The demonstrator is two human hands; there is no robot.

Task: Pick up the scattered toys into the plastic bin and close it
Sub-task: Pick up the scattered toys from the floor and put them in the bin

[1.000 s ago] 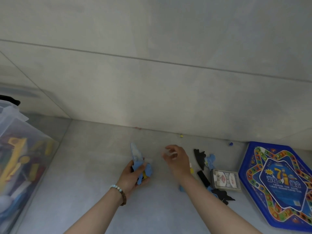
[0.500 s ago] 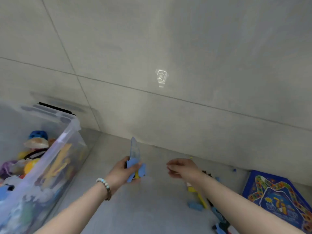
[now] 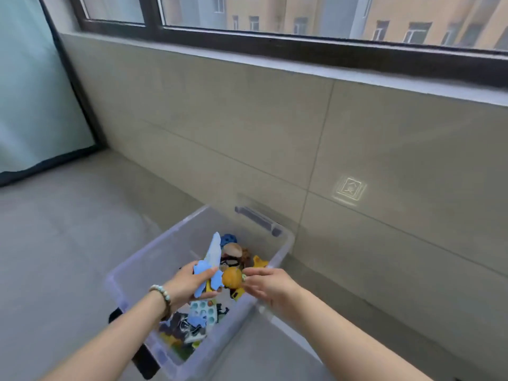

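Head view: both hands have swung from the floor to over the plastic bin (image 3: 159,244); left hand (image 3: 182,285) grips blue foam pieces (image 3: 204,270), bin directly beneath; right hand (image 3: 270,284) beside it, perhaps pinching something, unclear; release looks next.

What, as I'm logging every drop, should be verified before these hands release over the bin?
1. Left hand over bin: ok.
2. Left grip on blue foam pieces: ok, fingers curled round them.
3. Right hand fingertips over bin: ok.
4. Right hand holding anything: cannot tell.
5. Bin uncovered, with room inside: ok.
6. Floor cleared of toys: cannot tell, most is out of view.
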